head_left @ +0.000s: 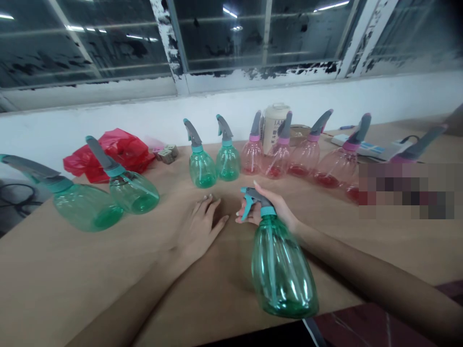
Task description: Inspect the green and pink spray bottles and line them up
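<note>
A green see-through spray bottle (284, 267) with a grey and teal trigger head tilts near the table's front edge. My right hand (277, 205) is closed round the neck and head of this bottle, thumb up along the back. My left hand (202, 221) rests palm down on the table, fingers spread, touching only the tabletop. Beyond it stand two green spray bottles (202, 168) side by side. Two more green spray bottles (133, 190) are at the left.
Several pink spray bottles (277, 161) stand in a row toward the right. Behind them is a pale lidded container (275, 125). A red plastic bag (108, 154) and a small grey block (166, 154) lie at the back left. A window wall (224, 86) bounds the table (152, 270).
</note>
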